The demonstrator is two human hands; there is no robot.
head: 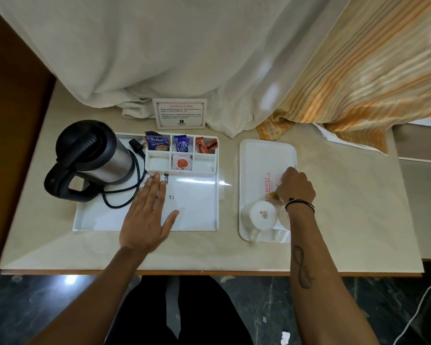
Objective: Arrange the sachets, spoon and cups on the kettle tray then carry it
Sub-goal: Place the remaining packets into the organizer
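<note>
The white kettle tray [194,215] holds a black and steel kettle [92,155] at its left. Compartments along its back hold a Tetley sachet [157,143], a blue sachet [182,143], red sachets [205,145] and a white sachet [182,163]. My left hand [148,215] lies flat and open on the tray floor. To the right, a smaller white tray [266,155] carries an upturned white cup [261,215] and a glass [284,216], partly hidden by my wrist. My right hand [295,188] is closed over a small yellow item [274,194] on that tray. No spoon is visible.
A printed card [180,113] stands behind the kettle tray. White and orange-striped curtains [209,58] drape onto the back of the beige counter [346,207]. The kettle's black cord [125,197] loops across the tray floor. The counter's front edge is near me.
</note>
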